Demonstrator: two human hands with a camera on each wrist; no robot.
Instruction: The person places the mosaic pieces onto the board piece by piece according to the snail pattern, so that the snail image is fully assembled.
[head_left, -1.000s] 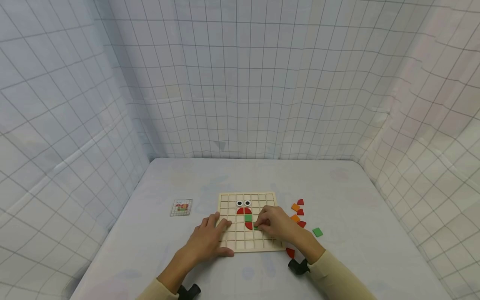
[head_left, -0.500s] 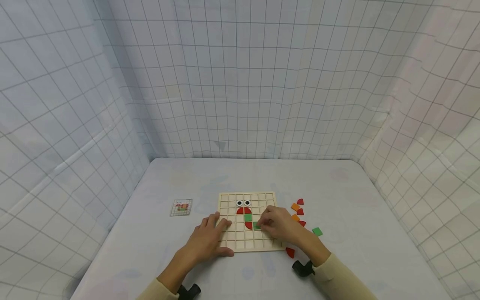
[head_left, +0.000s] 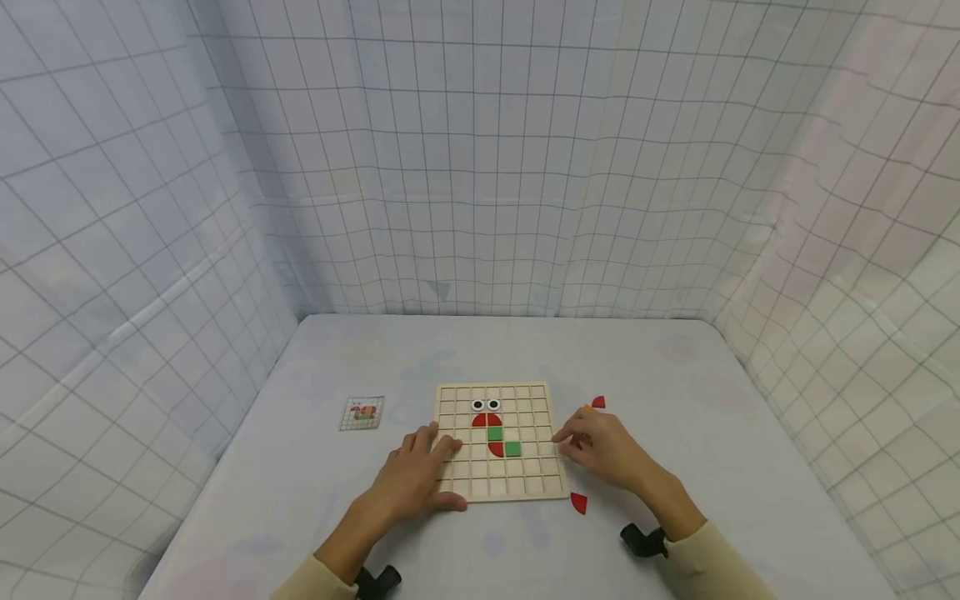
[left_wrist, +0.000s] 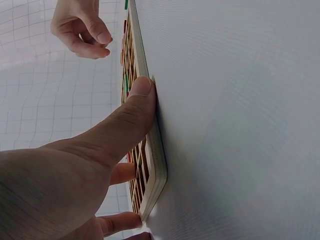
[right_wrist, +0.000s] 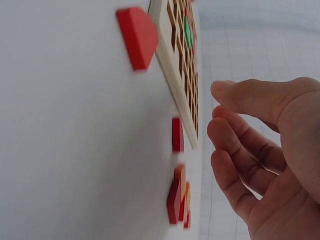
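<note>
A pale wooden grid board [head_left: 510, 500] lies on the table. Two eye discs [head_left: 485, 405], red quarter-round tiles [head_left: 479, 421] and two green square tiles [head_left: 513, 449] sit in its cells. My left hand [head_left: 411, 475] rests on the board's near left corner, thumb against the near edge and other fingers spread over the left side. Just over the right edge is my right hand [head_left: 603, 450], its fingers loosely bent and holding nothing. Beside it in the right wrist view lie red tiles [right_wrist: 177, 135] and an orange tile [right_wrist: 180, 175]. The right hand hides most loose tiles from the head view.
A small picture card [head_left: 362, 412] with a coloured figure on a grid lies left of the board. One loose red tile [head_left: 578, 502] is at the near right corner, another red tile [head_left: 598, 402] farther back. Grid-patterned white cloth [head_left: 480, 208] surrounds the table.
My right hand has let go of the green square tile, now flat in its cell beside the red quarter-round, and moved right towards the loose tiles. The left hand has stayed put.
</note>
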